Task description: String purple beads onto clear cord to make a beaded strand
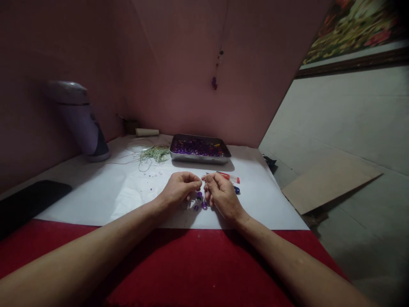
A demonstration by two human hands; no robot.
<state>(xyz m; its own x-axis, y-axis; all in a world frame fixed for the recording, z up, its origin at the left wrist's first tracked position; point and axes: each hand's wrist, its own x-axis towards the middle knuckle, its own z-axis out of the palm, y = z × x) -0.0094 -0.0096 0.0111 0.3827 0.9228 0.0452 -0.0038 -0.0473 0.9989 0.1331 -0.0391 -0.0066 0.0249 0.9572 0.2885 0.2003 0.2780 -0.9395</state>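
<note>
My left hand [179, 187] and my right hand [221, 195] meet over the white sheet [105, 192], fingertips pinched together on something too thin to make out, perhaps a thread. Several purple beads [200, 201] lie or hang just beneath the fingers, between the two hands. A red and clear lighter [229, 176] lies just beyond my right hand, with a dark blue bead [237, 189] beside it. Farther back stands a metal tray [198, 158] filled with purple beads.
A tangle of green thread [155, 153] and a thread spool [147, 132] lie at the back left. A lilac lamp base [83, 121] stands at the left and a black phone [28, 202] at the near left. A red cloth [191, 264] covers the front. A beaded strand [216, 68] hangs on the pink wall.
</note>
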